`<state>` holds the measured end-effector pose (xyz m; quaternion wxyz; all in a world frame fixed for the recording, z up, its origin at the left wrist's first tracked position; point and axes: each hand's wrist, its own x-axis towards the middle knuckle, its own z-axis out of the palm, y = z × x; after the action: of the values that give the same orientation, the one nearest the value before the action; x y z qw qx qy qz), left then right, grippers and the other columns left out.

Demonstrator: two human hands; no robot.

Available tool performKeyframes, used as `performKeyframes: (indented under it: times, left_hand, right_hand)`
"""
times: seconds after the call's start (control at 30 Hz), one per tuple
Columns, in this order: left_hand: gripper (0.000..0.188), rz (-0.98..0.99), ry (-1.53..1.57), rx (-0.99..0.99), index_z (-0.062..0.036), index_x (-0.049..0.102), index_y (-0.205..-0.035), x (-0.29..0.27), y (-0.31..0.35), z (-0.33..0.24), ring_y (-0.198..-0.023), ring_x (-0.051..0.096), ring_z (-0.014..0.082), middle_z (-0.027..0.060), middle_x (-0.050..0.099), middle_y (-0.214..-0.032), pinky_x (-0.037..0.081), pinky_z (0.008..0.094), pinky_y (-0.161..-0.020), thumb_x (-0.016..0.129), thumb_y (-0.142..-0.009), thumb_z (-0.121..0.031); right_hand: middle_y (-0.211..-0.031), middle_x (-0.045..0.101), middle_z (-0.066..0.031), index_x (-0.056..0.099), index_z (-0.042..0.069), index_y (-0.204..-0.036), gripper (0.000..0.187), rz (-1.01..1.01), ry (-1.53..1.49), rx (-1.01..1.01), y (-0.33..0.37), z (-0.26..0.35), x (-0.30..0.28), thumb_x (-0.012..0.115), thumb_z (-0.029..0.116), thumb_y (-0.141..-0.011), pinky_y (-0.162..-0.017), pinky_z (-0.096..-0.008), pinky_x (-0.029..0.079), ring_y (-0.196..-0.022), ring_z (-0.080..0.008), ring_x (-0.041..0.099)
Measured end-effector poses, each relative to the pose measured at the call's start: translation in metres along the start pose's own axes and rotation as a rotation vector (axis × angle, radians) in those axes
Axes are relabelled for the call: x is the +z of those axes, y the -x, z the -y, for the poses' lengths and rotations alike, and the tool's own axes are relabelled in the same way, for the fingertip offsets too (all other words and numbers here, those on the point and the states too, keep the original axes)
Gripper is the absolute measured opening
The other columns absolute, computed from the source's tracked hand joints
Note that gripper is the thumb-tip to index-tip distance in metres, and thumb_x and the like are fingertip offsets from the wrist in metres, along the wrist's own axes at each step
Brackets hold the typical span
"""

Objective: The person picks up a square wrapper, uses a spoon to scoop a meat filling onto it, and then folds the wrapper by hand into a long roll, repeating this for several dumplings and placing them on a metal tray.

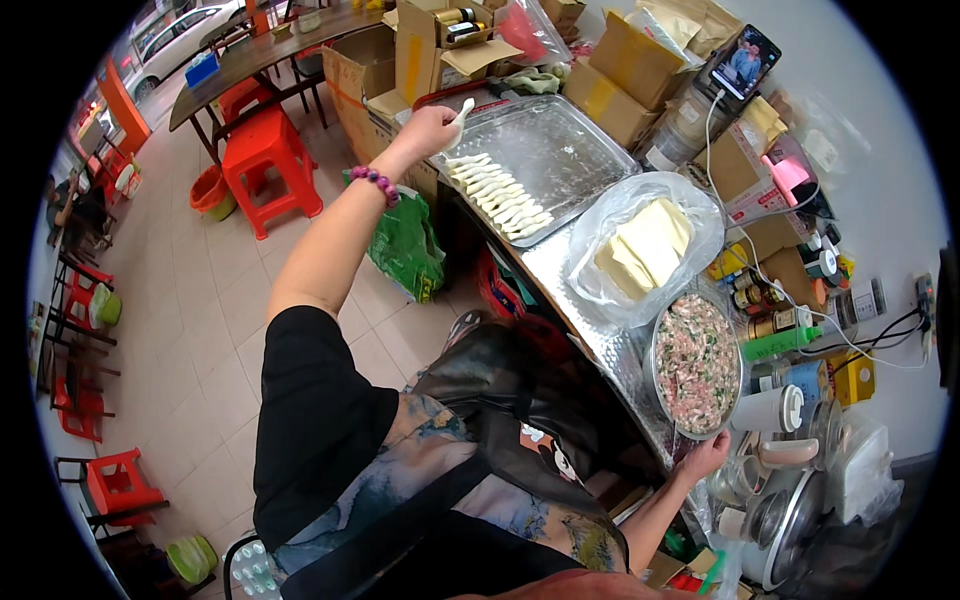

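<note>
My left hand (430,132), a beaded bracelet on its wrist, pinches a pale folded wonton (464,110) above the near left corner of a metal tray (590,130). A row of similar wontons (500,198) lies along the tray's near side. My right hand (706,456) is beside the lower rim of a round metal bowl of minced meat with green bits (697,365). Its fingers are curled; a thin utensil seems to be near them, but what they hold is not clear. Between tray and bowl, a stack of wrappers (648,247) sits in a clear plastic bag (590,262).
Cardboard boxes (630,65) and a propped phone (745,62) stand behind the tray. Jars, bottles and a white lidded cup (768,410) crowd the counter's right side, with a white cable running among them. A green bag (408,245) and red stools (268,165) are at the left.
</note>
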<state>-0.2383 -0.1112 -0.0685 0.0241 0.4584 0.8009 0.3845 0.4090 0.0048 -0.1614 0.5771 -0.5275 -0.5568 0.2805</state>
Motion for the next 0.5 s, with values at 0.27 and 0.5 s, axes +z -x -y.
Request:
performKeyframes:
  times: [0.27, 0.5]
  left_hand:
    - [0.016, 0.094, -0.572, 0.104, 0.0056, 0.063, -0.077, 0.041, -0.019, 0.009, -0.081, 0.061, 0.0384, 0.0259, 0.060, -0.082, 0.049, 0.0429, -0.071, 0.052, -0.069, -0.002]
    - [0.019, 0.397, -0.646, 0.008, 0.0058, 0.064, -0.084, 0.048, -0.032, 0.004, -0.088, 0.060, 0.0383, 0.0264, 0.060, -0.091, 0.049, 0.0425, -0.074, 0.053, -0.070, 0.001]
  right_hand:
    - [-0.077, 0.057, -0.0020, 0.055, -0.003, -0.082, 0.008, 0.033, 0.045, -0.066, 0.001, 0.008, 0.005, 0.056, 0.005, -0.083, -0.064, -0.0240, 0.042, -0.071, -0.0092, 0.048]
    - [-0.076, 0.058, -0.0027, 0.056, -0.003, -0.083, 0.007, 0.039, 0.094, -0.082, -0.001, 0.003, 0.003, 0.055, 0.004, -0.081, -0.066, -0.0245, 0.042, -0.071, -0.0096, 0.049]
